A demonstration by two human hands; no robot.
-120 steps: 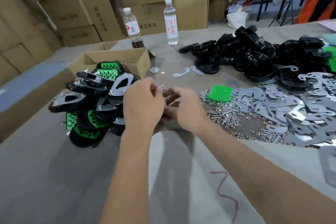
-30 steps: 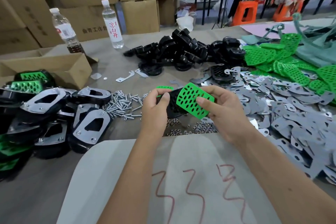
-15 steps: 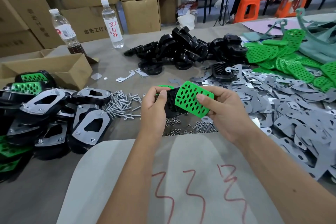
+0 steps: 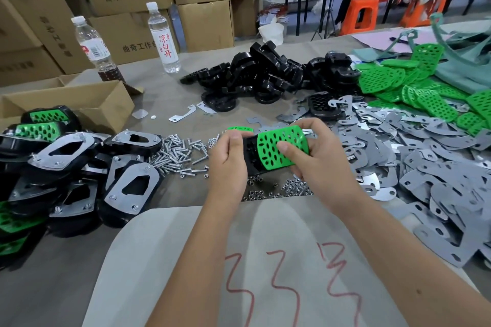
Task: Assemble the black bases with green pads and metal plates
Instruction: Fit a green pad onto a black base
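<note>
Above the table's middle, my left hand (image 4: 228,164) grips the left end of a black base (image 4: 251,158). A perforated green pad (image 4: 283,147) lies partly on the base's top, its right end overhanging. My right hand (image 4: 318,159) holds that pad, thumb pressed on its face and fingers curled behind. Loose black bases (image 4: 265,77) are heaped at the back centre. Green pads (image 4: 425,87) lie at the back right, and grey metal plates (image 4: 430,167) cover the right side.
Finished assemblies (image 4: 66,167) are piled at the left, in front of an open cardboard box (image 4: 79,103). Screws (image 4: 178,151) and nuts (image 4: 279,188) lie just beyond my hands. Two water bottles (image 4: 163,37) stand at the back, before stacked cartons. A white sheet (image 4: 239,260) covers the near table.
Four seconds ago both hands worked small hardware by the finished pile. Over the last second the green pad has slid a little further onto the black base; both hands keep their grip.
</note>
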